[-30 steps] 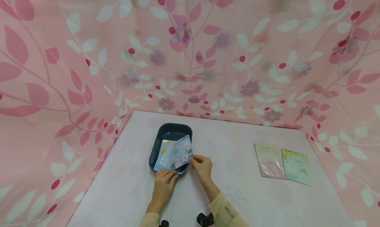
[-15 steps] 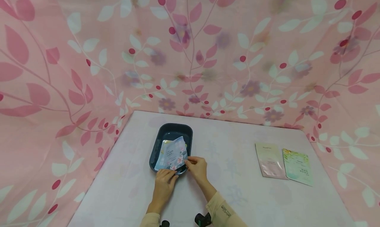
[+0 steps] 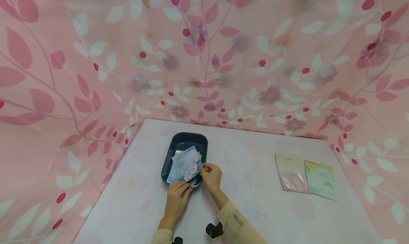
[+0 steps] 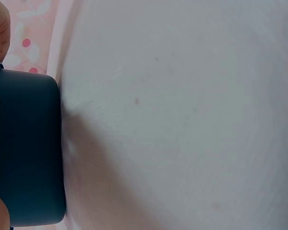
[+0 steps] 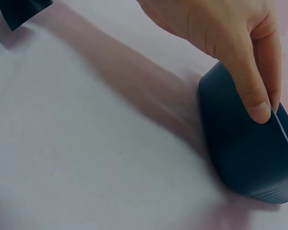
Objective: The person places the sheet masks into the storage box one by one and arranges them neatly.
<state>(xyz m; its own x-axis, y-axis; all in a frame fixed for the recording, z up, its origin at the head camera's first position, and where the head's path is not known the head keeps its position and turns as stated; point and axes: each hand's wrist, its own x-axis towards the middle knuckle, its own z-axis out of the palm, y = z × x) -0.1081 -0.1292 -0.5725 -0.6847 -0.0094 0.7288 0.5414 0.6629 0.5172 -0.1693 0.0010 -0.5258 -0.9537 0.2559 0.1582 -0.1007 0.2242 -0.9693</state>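
At the tray's near end, both my hands are on the job. Right hand pinches the right edge of the blue sachet between thumb and fingers; the right wrist view shows the fingertips at the tray rim. Left hand sits at the tray's near wall, fingers curled against it, thumb on the outside in the left wrist view; looks like it's steadying the tray, though I can't tell how firm the grip is.

The sachet is tilted, lower part inside the tray, lying over another sachet whose yellowish corner shows at the left. It isn't flat yet.

Step in hand, as I read it: seating this sachet in the tray. Next move calls for lowering the right edge below the rim, then letting go so it lies flat without springing out.

2 more sachets, 1 pink and 1 green, lie side by side on the table, well apart to my right.
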